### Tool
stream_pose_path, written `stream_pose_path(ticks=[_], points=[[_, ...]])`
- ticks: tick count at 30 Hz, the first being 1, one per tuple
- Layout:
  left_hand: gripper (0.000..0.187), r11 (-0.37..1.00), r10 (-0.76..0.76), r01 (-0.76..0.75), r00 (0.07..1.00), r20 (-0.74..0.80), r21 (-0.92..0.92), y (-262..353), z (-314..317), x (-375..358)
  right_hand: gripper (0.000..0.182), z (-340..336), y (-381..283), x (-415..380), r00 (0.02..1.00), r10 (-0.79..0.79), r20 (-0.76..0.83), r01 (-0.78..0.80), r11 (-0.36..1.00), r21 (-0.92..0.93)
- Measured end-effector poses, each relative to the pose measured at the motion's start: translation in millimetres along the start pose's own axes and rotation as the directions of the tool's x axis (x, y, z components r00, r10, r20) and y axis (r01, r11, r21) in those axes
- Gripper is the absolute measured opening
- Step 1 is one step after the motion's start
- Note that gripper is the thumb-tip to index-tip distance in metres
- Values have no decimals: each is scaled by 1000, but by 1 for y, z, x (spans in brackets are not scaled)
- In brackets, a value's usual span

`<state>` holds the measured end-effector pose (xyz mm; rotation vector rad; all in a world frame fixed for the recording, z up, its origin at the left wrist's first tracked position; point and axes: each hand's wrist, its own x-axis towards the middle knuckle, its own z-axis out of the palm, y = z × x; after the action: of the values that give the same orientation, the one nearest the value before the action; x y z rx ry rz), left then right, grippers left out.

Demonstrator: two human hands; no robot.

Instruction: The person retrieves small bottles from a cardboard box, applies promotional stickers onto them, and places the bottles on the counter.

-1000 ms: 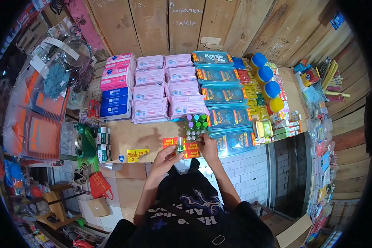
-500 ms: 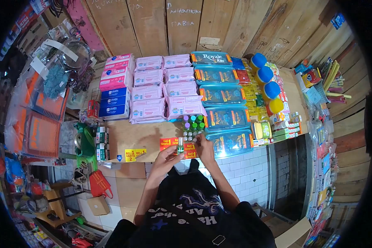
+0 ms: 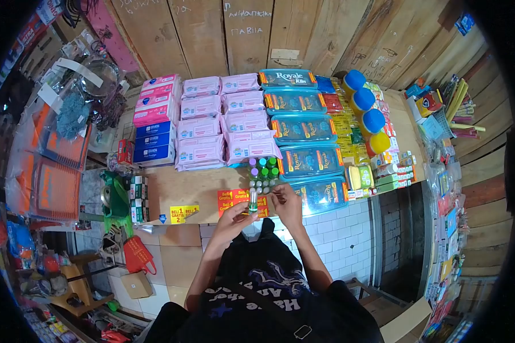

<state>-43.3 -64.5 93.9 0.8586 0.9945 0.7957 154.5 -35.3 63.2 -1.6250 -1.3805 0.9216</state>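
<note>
My left hand (image 3: 233, 222) is closed around a small clear bottle (image 3: 253, 201) with greenish contents, held upright near the table's front edge. To its right, my right hand (image 3: 288, 204) has its fingers bent together; whatever is between them, if anything, is too small to make out. Just beyond both hands stands a tight group of small bottles (image 3: 263, 171), the back ones with purple, teal and green caps and the front ones with greyish tops. Red "Beli Gratis 1" promo cards (image 3: 228, 195) lie under and behind the held bottle.
Pink wipe packs (image 3: 200, 150) stand in rows behind, beside teal Royale packs (image 3: 312, 160). Blue and yellow lidded tubs (image 3: 374, 121) are at the right. Tissue packs (image 3: 155, 143), small stacked boxes (image 3: 138, 191) and yellow promo cards (image 3: 183, 213) occupy the left.
My right hand has drawn slightly away from the group of small bottles, to the right. The left hand still holds its bottle in nearly the same place. The view has shifted slightly.
</note>
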Motion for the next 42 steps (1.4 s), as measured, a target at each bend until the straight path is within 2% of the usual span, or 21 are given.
stream_pose_path(ticks=[3,4,9,12,15,19,21,25,31,33,37,42], points=[[38,999,-33,34,998,51,-24,-5,5,5,18,-11,-1,-1,987,107,122,-140,940,310],[39,999,-40,40,997,72,4,-9,6,8,23,-18,-9,-1,979,113,171,-166,929,332],[40,992,-64,44,984,169,119,-35,9,25,24,-33,-11,-3,948,40,317,-138,946,293],[38,987,-12,-22,978,207,161,-51,12,35,22,-41,-12,-4,930,6,367,-87,975,203],[39,982,-95,60,977,189,180,-65,14,44,20,-45,-6,-2,924,38,380,-82,992,99],[48,986,-99,80,986,130,144,-56,24,42,24,-44,-2,1,943,48,329,-63,997,36],[49,992,-60,46,991,120,117,-64,24,46,24,-36,6,3,969,-17,245,19,1000,-8],[55,991,-105,91,984,142,100,-83,17,59,23,-24,9,8,987,-101,124,118,983,-142],[50,994,-92,102,970,224,-31,-93,13,67,23,-11,21,14,970,-222,104,242,934,-264],[51,993,-95,112,958,270,-45,-94,11,69,23,-10,21,15,949,-297,107,315,879,-357],[51,977,-202,211,952,229,-13,-95,13,73,23,-8,24,15,925,-367,100,373,823,-428],[50,955,-293,296,941,167,6,-96,15,79,24,-6,27,13,927,-368,76,361,814,-455]])
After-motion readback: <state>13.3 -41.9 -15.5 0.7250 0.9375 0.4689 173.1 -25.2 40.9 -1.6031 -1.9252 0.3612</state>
